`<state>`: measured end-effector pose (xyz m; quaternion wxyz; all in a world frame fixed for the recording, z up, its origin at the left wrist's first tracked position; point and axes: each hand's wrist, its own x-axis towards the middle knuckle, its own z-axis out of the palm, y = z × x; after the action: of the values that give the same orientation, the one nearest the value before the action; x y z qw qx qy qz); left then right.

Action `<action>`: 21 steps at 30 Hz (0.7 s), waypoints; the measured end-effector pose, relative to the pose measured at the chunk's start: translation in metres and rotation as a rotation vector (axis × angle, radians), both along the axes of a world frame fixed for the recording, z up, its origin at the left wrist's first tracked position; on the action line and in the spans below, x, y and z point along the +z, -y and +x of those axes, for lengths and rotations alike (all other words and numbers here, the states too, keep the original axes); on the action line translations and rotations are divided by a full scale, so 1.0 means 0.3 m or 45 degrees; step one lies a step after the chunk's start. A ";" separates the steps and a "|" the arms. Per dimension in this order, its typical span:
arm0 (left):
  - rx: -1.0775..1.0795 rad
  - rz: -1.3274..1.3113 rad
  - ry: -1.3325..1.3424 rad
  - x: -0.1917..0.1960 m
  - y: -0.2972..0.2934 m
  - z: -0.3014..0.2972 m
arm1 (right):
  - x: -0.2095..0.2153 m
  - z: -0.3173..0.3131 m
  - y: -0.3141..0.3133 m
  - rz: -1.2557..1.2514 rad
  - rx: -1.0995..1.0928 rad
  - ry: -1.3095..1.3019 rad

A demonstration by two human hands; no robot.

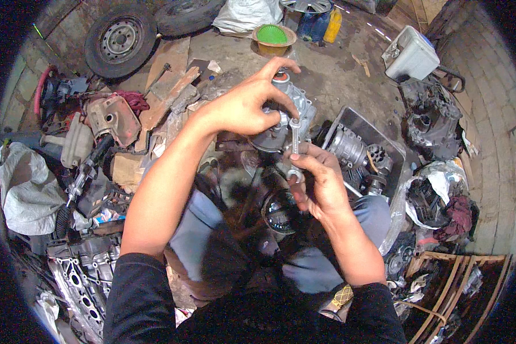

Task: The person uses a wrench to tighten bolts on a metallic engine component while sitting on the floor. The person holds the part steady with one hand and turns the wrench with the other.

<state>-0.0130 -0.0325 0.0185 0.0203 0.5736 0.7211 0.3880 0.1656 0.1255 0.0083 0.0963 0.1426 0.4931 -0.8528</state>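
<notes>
In my right hand [327,178] is a small silver combination wrench [296,140], pinched between thumb and fingers, its ring end pointing away from me. My left hand [243,106] is open, its fingers apart and curved over a grey metal gearbox-like housing [305,103]. One left fingertip is close to the wrench's ring end; I cannot tell whether they touch. An orange-rimmed round opening [281,77] shows on the housing beside my left fingers. My left hand and wrist hide part of the housing. A dark, shiny round part [280,212] lies below, between my knees.
To the right, a grey bin [404,166] holds metal parts. Beyond it stand a pale plastic container [413,54] and a dark engine casing [433,117]. A wheel [120,37], broken boards [169,100] and a cylinder head [77,286] are on the left. A green basin [271,34] sits ahead.
</notes>
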 end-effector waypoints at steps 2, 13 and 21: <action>-0.002 0.002 0.007 0.003 -0.004 0.003 | -0.001 0.011 -0.015 0.118 -0.095 0.025; 0.056 -0.016 0.047 0.003 -0.010 0.004 | -0.058 -0.060 -0.193 0.544 -0.308 -0.041; 0.074 -0.007 -0.009 0.007 -0.014 0.003 | -0.075 -0.138 -0.266 -0.051 -0.478 -0.134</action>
<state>-0.0120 -0.0283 0.0206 0.0079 0.5539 0.7385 0.3844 0.1240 0.2052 -0.0142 -0.0873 0.1853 0.4450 -0.8718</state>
